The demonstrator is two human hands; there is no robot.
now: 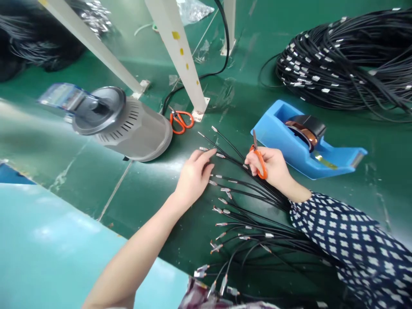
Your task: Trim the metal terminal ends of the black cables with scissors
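Note:
My right hand [273, 165] is closed around small orange-handled scissors [262, 168], with the blades pointing up and away from me. Beneath it runs a bundle of thin black cables [267, 187], their ends fanned out to the left and wearing small whitish tags. At the upper cable ends rests my left hand [193, 175], palm down. Its index finger lies across a tagged cable end [203, 149], and the thumb is held apart from it. Whether the fingertips touch the cable underneath is hidden.
A blue tape dispenser [277, 128] stands beyond my right hand. To the left are a grey ridged device [138, 128] and a second pair of orange scissors [182, 122]. White posts [183, 56] rise behind. A large black cable coil [325, 64] lies at the upper right.

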